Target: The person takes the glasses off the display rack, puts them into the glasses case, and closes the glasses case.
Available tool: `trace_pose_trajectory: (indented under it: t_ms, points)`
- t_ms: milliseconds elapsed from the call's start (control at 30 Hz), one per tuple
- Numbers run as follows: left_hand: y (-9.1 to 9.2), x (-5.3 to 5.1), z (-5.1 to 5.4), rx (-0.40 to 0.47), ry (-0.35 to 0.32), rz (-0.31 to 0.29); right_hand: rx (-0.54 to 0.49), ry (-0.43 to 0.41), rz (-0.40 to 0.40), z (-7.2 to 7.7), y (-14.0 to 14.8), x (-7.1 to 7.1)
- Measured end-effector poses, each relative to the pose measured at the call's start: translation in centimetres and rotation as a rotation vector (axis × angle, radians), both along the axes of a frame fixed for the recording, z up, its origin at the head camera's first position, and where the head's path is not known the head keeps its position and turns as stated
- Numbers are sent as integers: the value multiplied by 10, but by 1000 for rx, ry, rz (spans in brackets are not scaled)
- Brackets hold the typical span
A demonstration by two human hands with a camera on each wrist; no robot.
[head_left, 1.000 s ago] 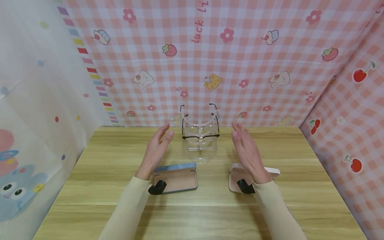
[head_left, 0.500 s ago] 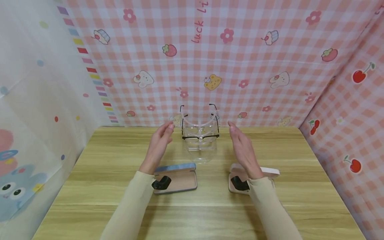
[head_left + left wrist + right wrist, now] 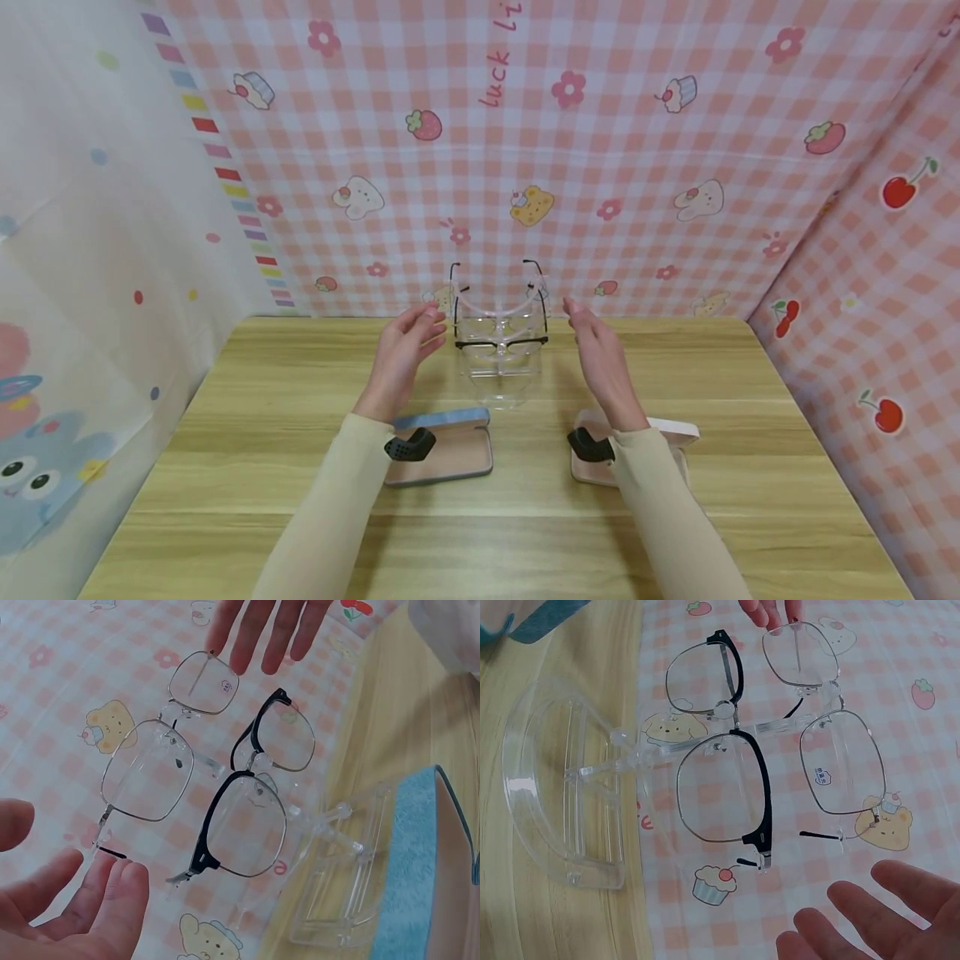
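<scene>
A clear display stand (image 3: 501,406) bears two pairs of glasses, one above the other. The lower pair of glasses (image 3: 525,341) has black upper rims; the upper pair of thin metal-rimmed glasses (image 3: 148,771) shows best in the wrist views. My left hand (image 3: 401,358) is raised at the left of the stand, fingers loosely bent, fingertips close to the upper pair's temple; whether they touch it I cannot tell. On the other side my right hand (image 3: 602,362) is held up with extended fingers, apart from the glasses in the right wrist view. Neither hand holds anything.
In front of the stand, an opened blue glasses case (image 3: 457,458) lies at the left and an opened white glasses case (image 3: 677,430) at the right, partly behind my forearms. A checked cloth (image 3: 420,183) hangs behind the wooden table (image 3: 517,533).
Both hands have moved inward, nearer the stand from either side. The left hand's fingers have come close to the glasses. The glasses, stand and cases stay where they were.
</scene>
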State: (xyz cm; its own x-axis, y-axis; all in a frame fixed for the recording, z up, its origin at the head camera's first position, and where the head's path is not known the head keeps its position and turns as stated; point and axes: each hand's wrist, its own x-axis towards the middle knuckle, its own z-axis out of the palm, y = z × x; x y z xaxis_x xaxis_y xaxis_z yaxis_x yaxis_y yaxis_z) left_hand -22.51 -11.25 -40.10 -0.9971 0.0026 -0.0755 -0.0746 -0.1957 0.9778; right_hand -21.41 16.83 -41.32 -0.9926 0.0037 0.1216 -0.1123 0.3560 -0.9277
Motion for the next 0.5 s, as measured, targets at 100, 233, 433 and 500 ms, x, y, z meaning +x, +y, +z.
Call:
trace_pose_trajectory:
  t_ms: [100,233,433,500]
  points:
    - [2,-3,0,27,-24,3,-43,-10,-8,1,-2,-4]
    - [4,-8,-1,50,-42,6,-108,-24,-24,1,-4,-10]
    - [7,-13,-2,70,-56,21,-162,-48,-46,3,-7,-16]
    - [7,-15,-3,71,-63,26,-175,-64,-53,4,-8,-18]
